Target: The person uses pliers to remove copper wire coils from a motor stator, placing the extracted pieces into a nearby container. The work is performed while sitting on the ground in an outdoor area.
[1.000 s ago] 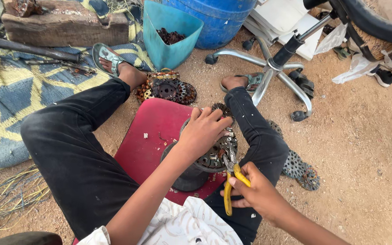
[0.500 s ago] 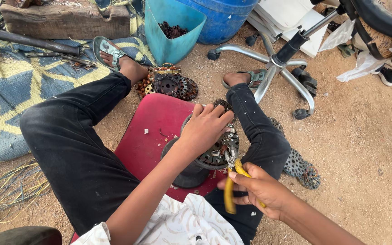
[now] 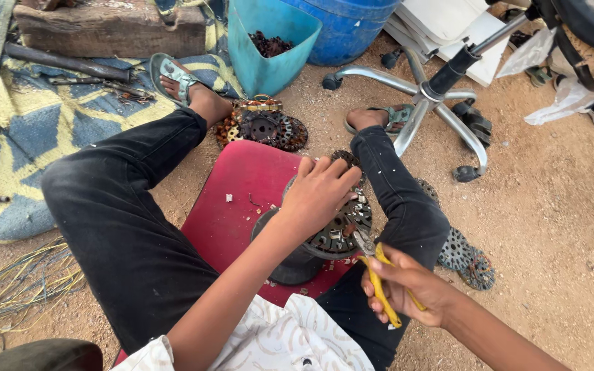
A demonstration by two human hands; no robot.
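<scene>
Sandy ground [image 3: 551,227] all round, with a blue and yellow mat [image 3: 42,137] at the left. Blue barrel [image 3: 352,27] at the top edge, contents out of sight. Just beside it, a teal bin [image 3: 269,65] holding a dark heap of small rusty scraps [image 3: 269,45]. Chrome chair base [image 3: 427,103] on castors to the right. Red cushion [image 3: 242,199] between the black-trousered legs. On it, a dark round motor stator [image 3: 335,230], flat face up, axis upright, slotted ring showing. Left hand [image 3: 321,192] spread over the stator's top, fingers curled onto its far rim, gripping it. Right hand [image 3: 410,288] closed round yellow-handled pliers [image 3: 372,264]. Long axis of the pliers running from lower right to upper left, metal nose pointing up-left and touching the stator's near edge. More perforated discs [image 3: 262,127] stacked near the left foot.
</scene>
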